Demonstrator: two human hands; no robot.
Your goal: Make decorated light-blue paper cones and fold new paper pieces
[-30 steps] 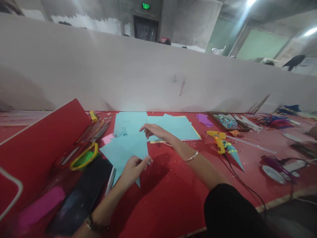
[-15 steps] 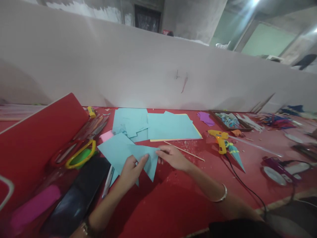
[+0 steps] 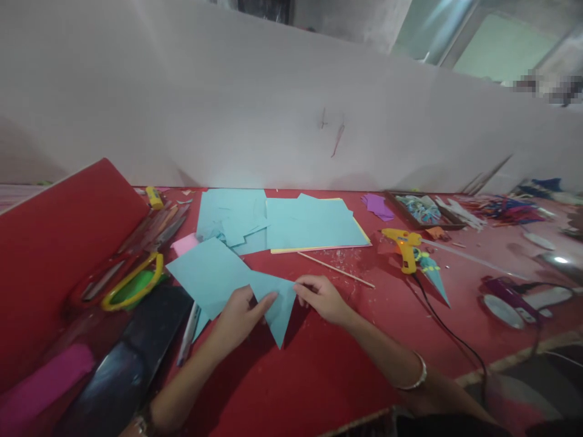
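A light-blue paper triangle [image 3: 279,303] is between my two hands, one point facing down towards me. My left hand [image 3: 243,312] grips its left side, thumb on top and the other fingers partly hidden beneath. At its upper right corner, my right hand [image 3: 321,296] pinches the paper between thumb and fingers. A larger blue sheet [image 3: 207,273] lies just left of the triangle, beside my left hand. Behind them are more blue sheets [image 3: 314,223], stacked over yellow-edged paper, and blue scraps [image 3: 234,230]. A thin wooden stick [image 3: 337,269] lies beyond my right hand.
On the right are a yellow glue gun [image 3: 405,246], a blue paper cone [image 3: 435,279] and a tray of scraps [image 3: 450,224]. Scissors with yellow handles [image 3: 109,297], a dark phone-like object [image 3: 127,358] and a pen [image 3: 187,337] lie left. A pale partition [image 3: 273,121] stands behind.
The triangle has come slightly nearer and now shows apart from the larger sheet. Both hands still hold it. The camera view has tilted down a little.
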